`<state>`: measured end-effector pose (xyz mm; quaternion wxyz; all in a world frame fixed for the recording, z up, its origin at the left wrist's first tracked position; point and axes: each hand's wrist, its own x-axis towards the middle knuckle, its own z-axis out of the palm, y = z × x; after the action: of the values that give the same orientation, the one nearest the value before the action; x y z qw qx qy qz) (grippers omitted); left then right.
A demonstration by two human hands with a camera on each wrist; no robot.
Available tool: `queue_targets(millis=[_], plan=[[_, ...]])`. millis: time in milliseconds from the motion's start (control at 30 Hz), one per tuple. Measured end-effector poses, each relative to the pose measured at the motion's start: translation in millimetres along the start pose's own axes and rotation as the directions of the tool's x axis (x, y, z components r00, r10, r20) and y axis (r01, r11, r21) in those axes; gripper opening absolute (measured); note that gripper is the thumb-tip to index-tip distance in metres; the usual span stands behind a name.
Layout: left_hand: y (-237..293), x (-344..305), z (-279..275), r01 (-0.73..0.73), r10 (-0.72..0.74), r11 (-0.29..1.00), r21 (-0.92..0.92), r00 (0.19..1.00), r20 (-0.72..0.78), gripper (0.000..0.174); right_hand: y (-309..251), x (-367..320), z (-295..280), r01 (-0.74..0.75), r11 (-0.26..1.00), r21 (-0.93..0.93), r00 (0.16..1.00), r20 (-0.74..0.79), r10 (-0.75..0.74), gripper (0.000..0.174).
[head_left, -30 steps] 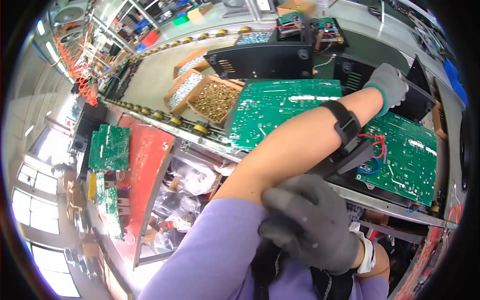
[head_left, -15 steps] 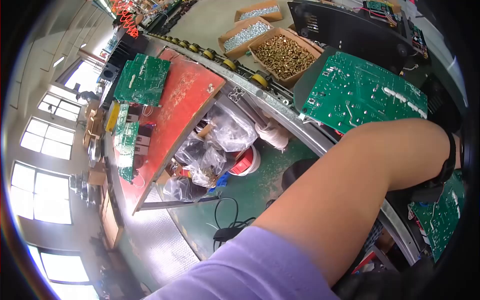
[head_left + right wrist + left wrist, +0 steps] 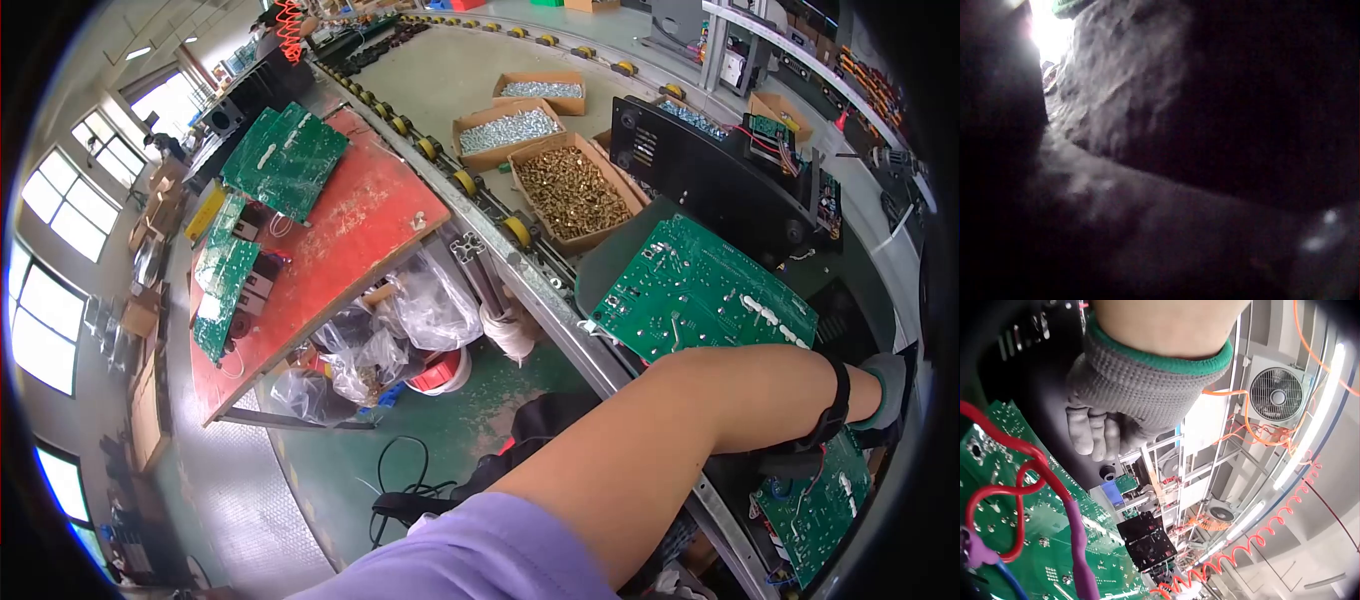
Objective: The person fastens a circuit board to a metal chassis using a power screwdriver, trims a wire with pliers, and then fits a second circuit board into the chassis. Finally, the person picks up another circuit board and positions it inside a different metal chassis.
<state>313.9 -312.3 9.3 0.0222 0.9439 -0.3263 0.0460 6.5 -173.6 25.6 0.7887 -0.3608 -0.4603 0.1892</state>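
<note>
My left hand (image 3: 885, 392), in a grey glove with a green cuff, reaches across to the right edge of the head view, its fingers hidden there. The left wrist view shows the gloved hand (image 3: 1132, 394) with fingers bent over the edge of a black vented metal panel (image 3: 1025, 381), gripping it. Beside that panel lies a green circuit board (image 3: 1029, 519) with red, purple and blue wires. In the head view my forearm passes over another green circuit board (image 3: 705, 290). The right wrist view is dark, mostly a wrinkled grey surface (image 3: 1116, 75); what my right hand does is hidden.
Cardboard boxes of brass-coloured screws (image 3: 570, 190) and silver screws (image 3: 508, 130) stand behind the board. Another black panel (image 3: 700, 165) stands upright. A roller rail (image 3: 465, 182) edges the bench. Stacked boards (image 3: 285, 155) lie on a red table (image 3: 345, 225); cables (image 3: 400, 490) lie on the floor.
The head view has swung so the red table and floor show more. My right hand, seen earlier near my left elbow, has left the head view. My left arm still reaches right.
</note>
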Motion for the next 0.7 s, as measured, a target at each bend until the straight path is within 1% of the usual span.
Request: queue_targets(millis=[33, 100, 167, 200, 267, 300, 367, 400, 433, 500, 533, 567, 633, 667, 700], plan=[[-4.1, -1.4, 1.6, 0.000, 0.000, 1.000, 0.001, 1.000, -0.002, 0.035, 0.0, -0.6, -1.1, 0.002, 1.000, -0.001, 1.000, -0.002, -0.002, 0.034], [-9.8, -10.5, -4.8, 0.000, 0.000, 0.997, -0.074, 1.000, 0.009, 0.034, -1.7, -4.0, -3.1, -0.006, 1.000, -0.015, 1.000, -0.010, 0.006, 0.035], [-3.1, -14.1, -10.5, 0.048, -0.038, 0.993, -0.110, 0.995, 0.091, 0.033, -2.0, -4.2, -5.1, -0.012, 1.000, -0.027, 1.000, -0.024, 0.011, 0.036], [-5.8, -25.5, -18.9, 0.005, 0.002, 0.991, -0.133, 0.999, 0.054, 0.033, -2.1, -4.3, -6.1, -0.010, 0.999, -0.032, 0.999, -0.032, 0.009, 0.036], [-6.6, -44.6, -28.7, -0.041, 0.046, 0.989, -0.144, 0.998, 0.031, 0.032, -5.0, -5.5, -7.3, -0.007, 0.999, -0.051, 0.999, -0.049, 0.004, 0.037], [-5.2, -52.4, -32.9, -0.044, 0.048, 0.985, -0.167, 0.999, 0.019, 0.032, -6.0, -6.2, -7.5, -0.010, 0.998, -0.060, 0.999, -0.054, 0.007, 0.037], [-5.1, -76.1, -48.4, -0.124, 0.124, 0.991, -0.048, 0.992, -0.017, 0.031, -8.5, -8.9, -9.2, -0.014, 0.997, -0.075, 0.998, -0.069, 0.009, 0.038], [-5.8, -85.4, -53.6, -0.152, 0.151, 0.988, -0.042, 0.988, -0.027, 0.031, -10.0, -10.0, -9.2, -0.016, 0.997, -0.081, 0.997, -0.076, 0.010, 0.039], [-6.3, -92.6, -56.7, -0.071, 0.072, 0.971, -0.230, 0.997, -0.006, 0.031, -10.3, -10.7, -9.8, -0.024, 0.996, -0.085, 0.996, -0.085, 0.017, 0.039], [-1.0, -89.5, -51.3, 0.000, 0.018, 0.875, -0.485, 0.999, 0.032, 0.037, -12.3, -13.5, -11.3, -0.035, 0.995, -0.098, 0.995, -0.096, 0.025, 0.040], [3.7, -78.8, -46.6, -0.136, 0.133, 0.885, -0.446, 0.990, -0.037, 0.027, -13.3, -13.1, -12.6, -0.036, 0.994, -0.100, 0.995, -0.096, 0.026, 0.041], [4.8, -96.0, -56.7, -0.047, 0.021, 0.836, -0.546, 0.998, -0.054, 0.024, -12.6, -15.6, -11.8, -0.036, 0.993, -0.108, 0.994, -0.103, 0.025, 0.041], [1.9, -122.2, -73.3, 0.055, -0.101, 0.748, -0.662, 0.994, -0.032, 0.022, -13.2, -18.9, -12.0, -0.040, 0.994, -0.102, 0.994, -0.105, 0.029, 0.042], [3.7, -123.6, -73.8, 0.079, -0.108, 0.717, -0.692, 0.994, 0.001, 0.023, -15.1, -20.2, -12.2, -0.039, 0.994, -0.101, 0.994, -0.104, 0.029, 0.043], [6.0, -119.7, -71.9, 0.097, -0.152, 0.679, -0.727, 0.988, -0.010, 0.025, -15.0, -20.3, -12.8, -0.041, 0.994, -0.097, 0.994, -0.102, 0.031, 0.043]])
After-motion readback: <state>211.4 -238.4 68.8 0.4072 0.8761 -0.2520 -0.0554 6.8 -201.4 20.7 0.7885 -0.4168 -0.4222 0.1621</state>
